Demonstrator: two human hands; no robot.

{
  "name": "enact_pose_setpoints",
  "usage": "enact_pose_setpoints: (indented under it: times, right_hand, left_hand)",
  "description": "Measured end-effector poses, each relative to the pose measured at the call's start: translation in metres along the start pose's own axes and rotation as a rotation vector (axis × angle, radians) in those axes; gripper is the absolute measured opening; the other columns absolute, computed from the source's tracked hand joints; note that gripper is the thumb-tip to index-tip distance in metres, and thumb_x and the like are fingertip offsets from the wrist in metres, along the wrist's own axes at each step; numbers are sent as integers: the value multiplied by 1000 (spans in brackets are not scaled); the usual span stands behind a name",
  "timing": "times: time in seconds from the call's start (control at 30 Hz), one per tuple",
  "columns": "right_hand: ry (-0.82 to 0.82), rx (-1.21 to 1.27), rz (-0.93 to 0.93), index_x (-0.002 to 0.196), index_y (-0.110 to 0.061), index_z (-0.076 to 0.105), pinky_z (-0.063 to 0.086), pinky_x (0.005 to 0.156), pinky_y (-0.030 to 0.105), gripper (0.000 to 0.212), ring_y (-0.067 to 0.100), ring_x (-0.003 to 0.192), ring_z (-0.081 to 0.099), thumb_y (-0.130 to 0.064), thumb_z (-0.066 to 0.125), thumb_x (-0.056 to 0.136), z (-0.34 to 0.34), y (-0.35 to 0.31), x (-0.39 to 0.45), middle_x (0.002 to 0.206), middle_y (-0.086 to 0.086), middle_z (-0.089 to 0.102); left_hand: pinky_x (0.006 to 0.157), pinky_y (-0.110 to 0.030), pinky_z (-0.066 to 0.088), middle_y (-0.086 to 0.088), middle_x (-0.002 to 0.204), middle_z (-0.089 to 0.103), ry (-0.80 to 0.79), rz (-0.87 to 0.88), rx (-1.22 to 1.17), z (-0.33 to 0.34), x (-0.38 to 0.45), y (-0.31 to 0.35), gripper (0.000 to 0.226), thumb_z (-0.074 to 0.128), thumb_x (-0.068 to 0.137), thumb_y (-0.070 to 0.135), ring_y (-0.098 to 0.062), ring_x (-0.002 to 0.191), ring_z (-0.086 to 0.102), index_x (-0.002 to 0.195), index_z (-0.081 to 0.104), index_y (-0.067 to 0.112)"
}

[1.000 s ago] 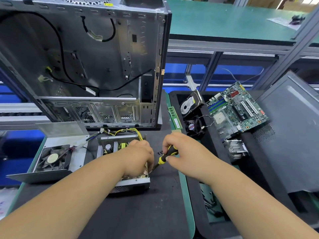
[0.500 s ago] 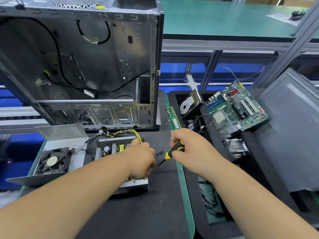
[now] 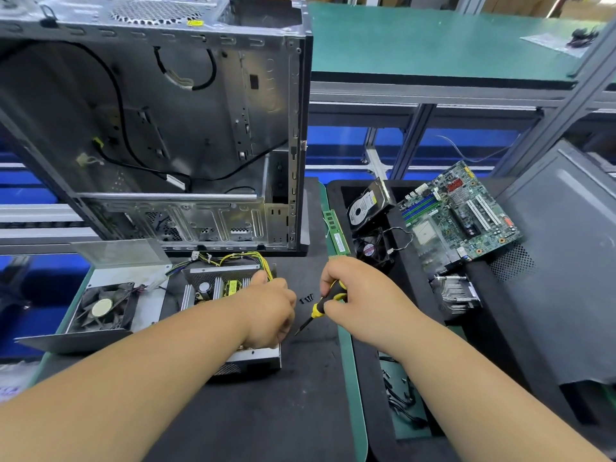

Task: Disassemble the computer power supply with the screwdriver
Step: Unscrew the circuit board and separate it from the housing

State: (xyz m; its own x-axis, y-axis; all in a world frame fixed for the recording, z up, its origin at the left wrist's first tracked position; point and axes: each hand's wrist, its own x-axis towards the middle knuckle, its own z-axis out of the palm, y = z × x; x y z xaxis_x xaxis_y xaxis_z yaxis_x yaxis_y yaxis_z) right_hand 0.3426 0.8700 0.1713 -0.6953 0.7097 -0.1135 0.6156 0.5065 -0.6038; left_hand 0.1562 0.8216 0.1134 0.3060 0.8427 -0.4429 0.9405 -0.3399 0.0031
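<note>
The power supply sits open on the black mat, in front of the empty computer case, with its circuit board and yellow wires exposed. The left hand rests on its right side, fingers curled down over the edge; what they grip underneath cannot be told. The right hand pinches the black and yellow handle of the screwdriver, whose tip points down and left toward the mat, just beside the power supply and apart from it. A few small black screws lie on the mat between the 2 hands. The removed cover with its fan lies to the left. On the right, a black tray holds a hard drive, a small fan, a circuit board and a heat sink; a memory stick lies beside the tray.
</note>
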Motion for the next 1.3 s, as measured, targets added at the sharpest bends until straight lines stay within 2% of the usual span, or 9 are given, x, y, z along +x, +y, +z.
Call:
enact_pose_setpoints:
  times: [0.2, 0.37, 0.53, 0.67, 0.77, 0.87, 1.03, 1.2, 1.3]
  right_hand:
    - [-9, 2, -39, 82, -32, 53, 37, 61, 24, 15, 4, 73, 47, -26, 66, 81, 2, 5, 2, 82, -13, 53]
    - [20, 25, -57, 83, -32, 56, 47, 68, 28, 13, 6, 79, 52, -37, 68, 84, 5, 13, 4, 81, -13, 57]
    - [42, 85, -126, 81, -34, 58, 34, 61, 18, 12, 1, 78, 50, -39, 68, 84, 11, 23, 5, 76, -16, 54]
    - [50, 135, -183, 81, -34, 59, 32, 61, 18, 11, 2, 78, 50, -39, 68, 86, 17, 30, 7, 74, -16, 54]
    - [40, 160, -210, 81, -35, 58, 32, 60, 18, 11, 1, 80, 50, -40, 67, 86, 19, 32, 11, 75, -19, 54]
    - [5, 173, -239, 82, -35, 58, 29, 59, 16, 11, -3, 81, 48, -39, 67, 87, 21, 32, 16, 80, -31, 53]
    - [-43, 140, -287, 81, -36, 57, 32, 60, 19, 12, 0, 79, 50, -40, 66, 88, 26, 30, 21, 76, -15, 55]
    - [-72, 126, -305, 81, -36, 57, 32, 59, 18, 12, 1, 79, 50, -42, 65, 88, 27, 32, 23, 77, -14, 55]
    - [-83, 119, -315, 82, -35, 57, 32, 59, 19, 12, 2, 78, 50, -41, 65, 88, 28, 33, 25, 78, -14, 55]
  left_hand:
    - [95, -39, 30, 13, 110, 55, 9, -7, -32, 4, -1, -3, 12, 70, 80, 30, -12, 114, 36, 90, 73, 24]
    - [97, -37, 30, 13, 110, 53, 56, -22, -61, 6, -2, -6, 13, 70, 79, 34, -11, 114, 38, 89, 72, 28]
    - [102, -35, 30, 17, 114, 59, 109, -80, -128, 5, -4, -3, 14, 69, 81, 32, -5, 118, 41, 93, 75, 29]
    - [103, -32, 33, 19, 106, 65, 374, -218, -397, -3, -22, -2, 13, 69, 85, 22, 1, 109, 49, 90, 75, 32]
    - [90, -33, 45, 17, 88, 60, 543, -378, -605, 3, -41, 4, 15, 71, 84, 19, -2, 91, 53, 85, 72, 33]
    - [88, -33, 46, 17, 86, 55, 459, -465, -592, 15, -50, 14, 16, 63, 86, 19, -5, 91, 52, 86, 72, 32]
    - [100, -33, 34, 19, 97, 46, 354, -447, -424, 32, -51, 18, 24, 53, 89, 22, -8, 107, 41, 92, 74, 32]
    - [91, -30, 25, 15, 93, 33, 228, -473, -348, 33, -49, 21, 47, 29, 85, 39, -10, 94, 27, 102, 72, 35]
    - [98, -34, 27, 13, 94, 31, 151, -482, -341, 34, -48, 22, 54, 22, 83, 41, -12, 98, 28, 104, 72, 33]
